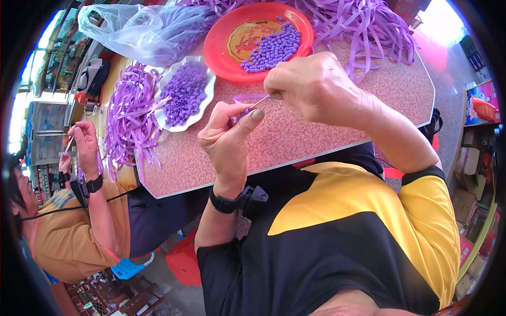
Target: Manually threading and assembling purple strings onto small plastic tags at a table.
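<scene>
Above the near part of the table, my left hand [227, 139] is closed, with a purple bead [233, 120] pinched between thumb and forefinger. My right hand [321, 87] grips a thin metal needle [259, 102], whose tip reaches the left fingertips. Its eye or hook is too small to make out. A strip of purple ribbon [247, 97] runs behind the needle between both hands. Just beyond stands a red plate [216, 50] with purple beads [274, 48] gathered on its right side. Left of my hands, a white scalloped dish [210, 100] holds more purple beads [184, 94].
Purple ribbons lie in a bundle [132, 113] at the left and a larger heap [363, 29] at the far right. A clear plastic bag [142, 32] rests at the back left. Beside the table's left end, another person [79, 226] holds a thin tool with raised hands.
</scene>
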Available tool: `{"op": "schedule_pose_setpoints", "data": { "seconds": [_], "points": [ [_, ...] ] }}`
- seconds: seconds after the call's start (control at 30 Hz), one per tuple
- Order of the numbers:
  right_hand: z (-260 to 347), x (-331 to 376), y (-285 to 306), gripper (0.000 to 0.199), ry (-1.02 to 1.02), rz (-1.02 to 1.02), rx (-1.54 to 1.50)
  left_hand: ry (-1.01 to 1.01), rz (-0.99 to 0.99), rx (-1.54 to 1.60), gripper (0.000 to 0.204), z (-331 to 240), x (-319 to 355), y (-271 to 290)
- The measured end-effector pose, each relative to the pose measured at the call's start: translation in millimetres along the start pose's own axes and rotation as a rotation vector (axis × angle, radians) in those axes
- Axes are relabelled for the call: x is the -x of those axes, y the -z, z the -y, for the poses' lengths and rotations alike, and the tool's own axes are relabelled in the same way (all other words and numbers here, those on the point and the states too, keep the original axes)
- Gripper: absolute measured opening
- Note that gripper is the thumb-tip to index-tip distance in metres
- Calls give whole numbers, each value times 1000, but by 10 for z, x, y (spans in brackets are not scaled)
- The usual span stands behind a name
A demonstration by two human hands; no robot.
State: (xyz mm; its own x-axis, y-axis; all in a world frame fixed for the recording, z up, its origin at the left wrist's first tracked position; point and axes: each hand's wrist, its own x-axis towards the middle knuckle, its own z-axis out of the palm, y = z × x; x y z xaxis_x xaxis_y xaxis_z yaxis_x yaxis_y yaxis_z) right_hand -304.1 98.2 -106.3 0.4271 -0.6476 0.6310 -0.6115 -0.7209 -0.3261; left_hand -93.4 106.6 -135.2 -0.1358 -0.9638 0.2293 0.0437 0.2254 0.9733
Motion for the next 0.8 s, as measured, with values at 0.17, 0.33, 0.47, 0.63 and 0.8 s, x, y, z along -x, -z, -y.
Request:
{"op": "schedule_pose_setpoints", "data": {
  "seconds": [0.17,0.33,0.47,0.63,0.8],
  "points": [
    [-150,-29,129,9,-151,-54,-19,9,-96,-31,12,-31,25,218],
    [-312,-79,365,6,-398,-149,229,0,-195,-120,9,-71,-13,658],
    [-575,-7,507,10,-440,-206,453,92,-278,-21,15,-90,-136,981],
    [-350,-168,722,14,-310,173,-1210,249,-31,137,25,-586,-355,888],
    [-556,-107,750,11,-115,-415,-1592,95,80,140,28,-1008,-1104,1315]
  ]
}}
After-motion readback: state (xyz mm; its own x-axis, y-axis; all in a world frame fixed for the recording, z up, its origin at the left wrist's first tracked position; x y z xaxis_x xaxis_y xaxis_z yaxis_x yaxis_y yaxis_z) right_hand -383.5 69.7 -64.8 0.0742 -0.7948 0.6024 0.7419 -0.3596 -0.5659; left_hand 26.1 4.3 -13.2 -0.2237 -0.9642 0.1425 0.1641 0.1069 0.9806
